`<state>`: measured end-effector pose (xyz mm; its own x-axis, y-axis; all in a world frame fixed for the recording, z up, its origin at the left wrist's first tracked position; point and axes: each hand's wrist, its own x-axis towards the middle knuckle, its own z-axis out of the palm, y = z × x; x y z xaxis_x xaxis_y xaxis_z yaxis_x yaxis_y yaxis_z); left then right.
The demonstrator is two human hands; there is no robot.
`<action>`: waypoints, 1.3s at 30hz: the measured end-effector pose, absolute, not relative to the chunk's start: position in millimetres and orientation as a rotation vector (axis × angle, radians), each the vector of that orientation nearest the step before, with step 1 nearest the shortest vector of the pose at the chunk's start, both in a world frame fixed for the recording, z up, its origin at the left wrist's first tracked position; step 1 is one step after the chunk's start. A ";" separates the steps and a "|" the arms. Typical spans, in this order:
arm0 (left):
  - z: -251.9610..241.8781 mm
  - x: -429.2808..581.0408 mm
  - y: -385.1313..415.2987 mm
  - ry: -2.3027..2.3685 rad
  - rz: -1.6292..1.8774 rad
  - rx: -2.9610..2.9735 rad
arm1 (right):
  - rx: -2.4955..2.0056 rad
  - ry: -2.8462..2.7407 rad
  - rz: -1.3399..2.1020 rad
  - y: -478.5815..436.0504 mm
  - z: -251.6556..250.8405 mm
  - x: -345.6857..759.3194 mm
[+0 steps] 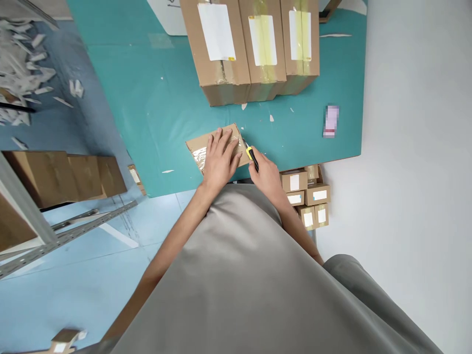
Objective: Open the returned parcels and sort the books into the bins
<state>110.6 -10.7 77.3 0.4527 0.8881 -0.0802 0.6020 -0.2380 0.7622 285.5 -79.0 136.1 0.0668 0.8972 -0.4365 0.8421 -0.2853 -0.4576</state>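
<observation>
A small flat cardboard box (212, 138) with clear shiny tape lies on the green table top near its front edge. My left hand (220, 160) rests flat on the box, fingers stretched out and slightly spread. In my right hand (266, 173) is a yellow and black utility knife (252, 156), gripped with the fingers wrapped round its handle. Its tip meets the right edge of the box; whether the blade is in the cardboard I cannot tell.
Three taped cartons (262, 73) with white labels stand at the back of the green table (162, 113). A blurred pinkish item (331, 121) lies on the right. Labelled boxes (295, 183) are stacked below the table's right front. Larger cartons (66, 177) and a metal rack (73, 241) stand left.
</observation>
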 end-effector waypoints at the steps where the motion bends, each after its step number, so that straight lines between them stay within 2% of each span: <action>1: 75.1 109.9 -11.4 1.249 0.488 1.950 | -2.252 -1.838 1.030 -77.7 137.6 285.3; 21: 71.6 109.8 -17.5 1.155 0.563 1.785 | -2.591 -1.802 0.929 -60.7 160.5 244.3; 28: 67.9 111.4 -19.7 1.142 0.601 1.785 | -2.799 -1.700 1.030 -83.8 171.1 240.1; 34: 64.0 109.0 -19.9 1.135 0.592 1.848 | -2.791 -1.688 1.084 -89.3 184.1 238.7; 39: 56.9 107.9 -20.6 1.137 0.576 1.949 | -2.630 -1.764 0.957 -79.3 182.0 241.9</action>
<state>107.9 -20.6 56.9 0.4948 0.8690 -0.0056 0.5099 -0.2851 0.8116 241.9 -79.3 182.0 0.2690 0.7938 -0.5454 0.8899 -0.4214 -0.1744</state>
